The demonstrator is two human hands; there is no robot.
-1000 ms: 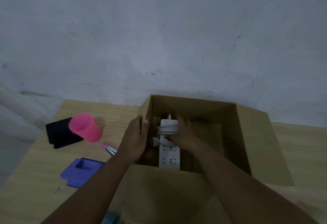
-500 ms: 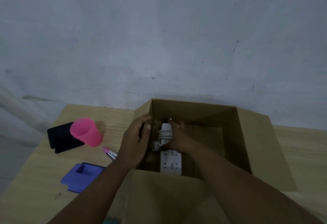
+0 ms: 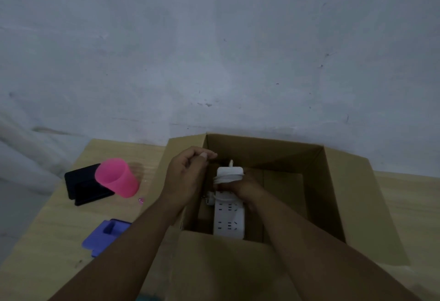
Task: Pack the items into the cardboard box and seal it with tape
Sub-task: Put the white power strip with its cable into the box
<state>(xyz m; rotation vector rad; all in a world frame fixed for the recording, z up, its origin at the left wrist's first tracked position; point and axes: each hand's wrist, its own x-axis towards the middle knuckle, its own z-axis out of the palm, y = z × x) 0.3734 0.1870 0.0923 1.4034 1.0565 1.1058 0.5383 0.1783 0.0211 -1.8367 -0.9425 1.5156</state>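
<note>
An open cardboard box (image 3: pixel 333 181) stands on the wooden table. A white power strip (image 3: pixel 229 219) lies lengthwise on the box floor, with its cord wound round its far end. My right hand (image 3: pixel 240 185) reaches into the box and grips the strip at the wound cord. Above the box's left wall hovers my left hand (image 3: pixel 185 177), fingers loosely curled, with nothing visible in them. A pink cup (image 3: pixel 117 180) lies on its side left of the box.
A black flat case (image 3: pixel 81 185) lies behind the cup and a purple plastic holder (image 3: pixel 104 236) nearer me. A small pink-tipped item (image 3: pixel 141 200) peeks out beside my left forearm. The table (image 3: pixel 409 205) butts against a grey wall. The box flaps stand out on all sides.
My left hand has lifted off the box's left wall and curled. My right hand keeps its hold on the power strip, which has settled slightly deeper.
</note>
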